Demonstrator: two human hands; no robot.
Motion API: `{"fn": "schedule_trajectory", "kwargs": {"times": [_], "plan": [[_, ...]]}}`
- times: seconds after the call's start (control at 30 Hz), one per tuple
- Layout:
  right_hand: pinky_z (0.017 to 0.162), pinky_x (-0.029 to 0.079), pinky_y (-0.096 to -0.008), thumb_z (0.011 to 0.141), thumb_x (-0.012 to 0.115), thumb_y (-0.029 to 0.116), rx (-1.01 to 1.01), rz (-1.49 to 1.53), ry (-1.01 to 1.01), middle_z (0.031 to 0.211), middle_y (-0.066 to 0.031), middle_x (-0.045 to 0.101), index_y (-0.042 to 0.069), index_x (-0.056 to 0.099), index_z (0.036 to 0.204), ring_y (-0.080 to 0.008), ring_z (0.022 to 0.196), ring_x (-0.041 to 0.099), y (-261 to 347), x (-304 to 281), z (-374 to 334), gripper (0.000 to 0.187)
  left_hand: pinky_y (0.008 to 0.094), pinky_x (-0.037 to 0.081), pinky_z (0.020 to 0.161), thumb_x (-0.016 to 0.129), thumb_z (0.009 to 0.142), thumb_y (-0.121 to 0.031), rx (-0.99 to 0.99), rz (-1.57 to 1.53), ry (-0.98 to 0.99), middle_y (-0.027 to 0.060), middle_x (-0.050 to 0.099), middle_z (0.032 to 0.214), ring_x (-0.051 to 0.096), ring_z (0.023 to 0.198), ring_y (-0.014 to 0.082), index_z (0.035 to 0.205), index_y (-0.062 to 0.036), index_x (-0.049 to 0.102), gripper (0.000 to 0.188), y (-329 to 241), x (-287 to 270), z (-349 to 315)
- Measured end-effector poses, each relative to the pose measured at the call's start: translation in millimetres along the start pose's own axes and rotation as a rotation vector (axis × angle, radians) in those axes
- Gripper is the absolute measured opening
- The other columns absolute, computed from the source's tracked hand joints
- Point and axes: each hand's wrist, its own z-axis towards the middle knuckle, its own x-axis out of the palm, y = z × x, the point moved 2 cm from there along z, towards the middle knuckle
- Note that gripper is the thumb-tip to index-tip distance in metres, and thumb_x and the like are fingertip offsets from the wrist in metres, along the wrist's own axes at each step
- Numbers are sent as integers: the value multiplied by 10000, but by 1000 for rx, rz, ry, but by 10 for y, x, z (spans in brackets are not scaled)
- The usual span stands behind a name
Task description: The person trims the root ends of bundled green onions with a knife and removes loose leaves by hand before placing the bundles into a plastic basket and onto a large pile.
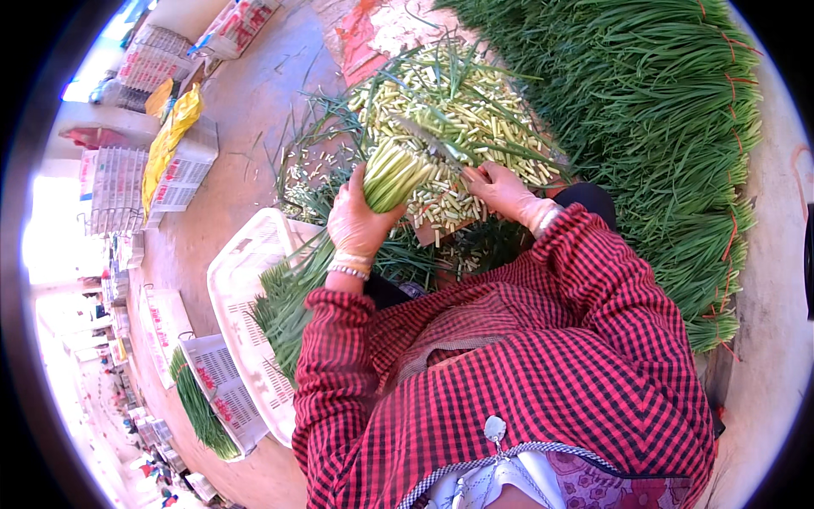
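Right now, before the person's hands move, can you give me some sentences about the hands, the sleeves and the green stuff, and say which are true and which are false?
1. The left hand grips a bunch of green stalks. True.
2. The right hand holds a spoon. False: the right hand holds a knife.
3. A heap of short cut pieces lies beyond the hands. True.
4. The sleeves are plain blue. False: the sleeves are checked red and black.
5. The big stack of greens is on the person's left. False: it is on the right.
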Motion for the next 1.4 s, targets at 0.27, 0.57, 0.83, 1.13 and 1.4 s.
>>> {"fn": "schedule_trajectory", "kwargs": {"times": [0.27,0.57,0.83,1.13,1.4], "plan": [[684,518,-477,975,554,398,-492,-217,-91,895,-248,662,32,552,1154,-416,776,661,456,-271,-831,407,450,482,975,884,555,-471,-11,-99,140,248,434,1414,508,1246,400,1539,-44,164,1291,76,361,223],[675,508,-518,995,515,341,-354,-389,-22,824,-228,656,40,530,1078,-428,784,654,529,-81,-959,312,453,511,908,878,560,-477,32,-24,285,289,591,1194,607,1083,429,1371,115,329,1144,-86,403,385],[660,518,-498,996,529,300,-253,-561,15,855,-179,687,62,515,1079,-403,764,662,616,-127,-977,252,436,539,863,831,587,-384,-181,123,422,219,652,1111,680,981,366,1146,31,544,753,-115,522,446],[616,519,-499,992,517,335,-211,-642,30,757,-215,656,33,509,1040,-397,708,669,619,-112,-925,305,456,533,838,799,610,-417,-152,132,402,204,660,1055,676,958,373,1074,0,576,663,-138,514,451],[691,527,-513,989,477,296,-165,-645,123,799,-221,682,-1,511,1056,-405,764,683,790,104,-445,306,461,534,829,795,623,-394,-153,148,368,187,664,1064,679,964,366,1086,-31,572,629,-120,546,407]]}}
